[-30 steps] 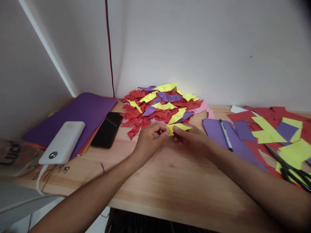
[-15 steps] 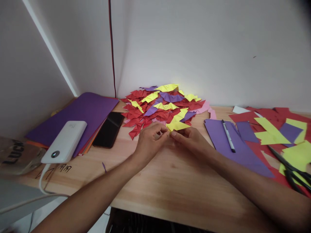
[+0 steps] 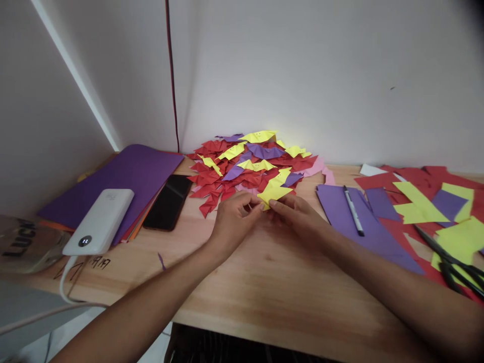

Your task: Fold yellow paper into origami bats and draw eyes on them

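Paper [image 3: 274, 193], yellow and folded, held up in both hands on the near side of the pile of folded shapes [image 3: 247, 178], around midway across the wooden table [image 3: 234, 297]; cannot tell whether touching the tabletop. Pinched narrowly at the near left corner between thumb and forefinger of the left hand [image 3: 234, 214]; gripped at the near right by the right hand [image 3: 297, 212], thumb laid on top, other fingers largely hidden behind. Probably almost weightless, thin and springy, stiff along a crease but soft across an open flap; matt in look, so unlikely to slip, yet easy to tear or crumple under a hard tug. Best taken by the folded near edge, likely the firmest part, with light fingertip pressure, leaving the pointed far flap free. Off to the right, well apart, scissors [image 3: 448, 259]; closer to the right hand, a pen [image 3: 353, 212] on a purple sheet [image 3: 378, 244].
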### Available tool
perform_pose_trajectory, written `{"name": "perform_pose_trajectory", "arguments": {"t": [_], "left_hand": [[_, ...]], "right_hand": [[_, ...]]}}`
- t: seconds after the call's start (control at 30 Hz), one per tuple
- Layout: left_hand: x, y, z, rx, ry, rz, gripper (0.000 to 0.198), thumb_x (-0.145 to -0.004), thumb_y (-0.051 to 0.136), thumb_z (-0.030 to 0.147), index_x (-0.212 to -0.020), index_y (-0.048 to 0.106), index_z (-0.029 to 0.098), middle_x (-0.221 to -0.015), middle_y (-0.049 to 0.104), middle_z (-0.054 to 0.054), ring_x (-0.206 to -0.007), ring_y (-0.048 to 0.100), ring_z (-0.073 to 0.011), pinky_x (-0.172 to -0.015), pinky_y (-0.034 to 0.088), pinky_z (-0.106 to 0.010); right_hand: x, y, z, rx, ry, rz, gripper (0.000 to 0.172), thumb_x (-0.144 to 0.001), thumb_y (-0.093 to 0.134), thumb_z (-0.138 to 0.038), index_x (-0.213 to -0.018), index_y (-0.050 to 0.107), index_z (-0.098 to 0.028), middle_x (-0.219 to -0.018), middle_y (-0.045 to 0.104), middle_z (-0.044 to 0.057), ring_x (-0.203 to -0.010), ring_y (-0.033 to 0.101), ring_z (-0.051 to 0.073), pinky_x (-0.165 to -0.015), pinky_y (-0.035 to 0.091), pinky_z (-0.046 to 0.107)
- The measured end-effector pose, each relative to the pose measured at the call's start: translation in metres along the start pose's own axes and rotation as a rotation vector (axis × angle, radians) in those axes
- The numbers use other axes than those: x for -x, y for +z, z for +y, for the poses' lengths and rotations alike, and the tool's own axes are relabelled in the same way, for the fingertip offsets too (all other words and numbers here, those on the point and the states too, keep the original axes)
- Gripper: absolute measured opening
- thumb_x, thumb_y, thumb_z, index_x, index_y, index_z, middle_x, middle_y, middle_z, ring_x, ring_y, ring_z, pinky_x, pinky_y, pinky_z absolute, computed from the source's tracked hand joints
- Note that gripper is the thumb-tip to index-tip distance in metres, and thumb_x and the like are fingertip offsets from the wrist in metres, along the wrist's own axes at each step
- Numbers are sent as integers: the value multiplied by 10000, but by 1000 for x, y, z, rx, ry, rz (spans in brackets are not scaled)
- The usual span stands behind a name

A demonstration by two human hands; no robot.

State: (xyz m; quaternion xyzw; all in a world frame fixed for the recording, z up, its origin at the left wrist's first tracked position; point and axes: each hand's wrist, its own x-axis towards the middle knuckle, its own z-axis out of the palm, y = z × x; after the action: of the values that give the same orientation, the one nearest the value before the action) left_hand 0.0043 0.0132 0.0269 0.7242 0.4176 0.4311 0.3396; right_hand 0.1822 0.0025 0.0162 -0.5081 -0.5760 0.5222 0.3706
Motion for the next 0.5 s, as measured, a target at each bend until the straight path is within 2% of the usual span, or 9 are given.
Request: {"name": "perform_pose_trajectory", "arguments": {"t": [0.13, 0.27, 0.37, 0.5], "left_hand": [[0, 2, 2, 7, -47, 19, 103, -817, 579, 170, -749, 655, 160, -773, 657, -24, -725, 587, -131, -673, 442, -252], [1, 2, 4, -33, 39, 6, 108, -816, 575, 153, -749, 659, 170, -777, 649, -24, -751, 585, -133, -676, 439, -244], [1, 1, 4, -34, 80, 4, 106, -816, 579, 149, -766, 667, 180, -795, 651, -24, -760, 588, -131, -678, 442, -239], [1, 1, 3, -2, 35, 9, 100, -812, 585, 150, -767, 672, 171, -782, 654, -23, -741, 583, -128, -677, 441, -243]], "right_hand": [[3, 1, -10, 116, -25, 3, 379, -855, 541, -518, -741, 591, -160, -636, 567, 7, -567, 479, 112, -517, 329, 252], [5, 1, -18, 185, 18, 15, 450, -834, 545, -557, -602, 533, -171, -531, 476, -24, -479, 373, 84, -470, 270, 255], [5, 0, -16, 169, 48, 19, 484, -829, 535, -585, -572, 515, -175, -514, 442, -33, -458, 325, 73, -451, 225, 256], [1, -2, -8, 157, 85, 0, 510, -819, 525, -613, -563, 531, -172, -498, 433, -29, -443, 313, 75, -438, 193, 257]]}}
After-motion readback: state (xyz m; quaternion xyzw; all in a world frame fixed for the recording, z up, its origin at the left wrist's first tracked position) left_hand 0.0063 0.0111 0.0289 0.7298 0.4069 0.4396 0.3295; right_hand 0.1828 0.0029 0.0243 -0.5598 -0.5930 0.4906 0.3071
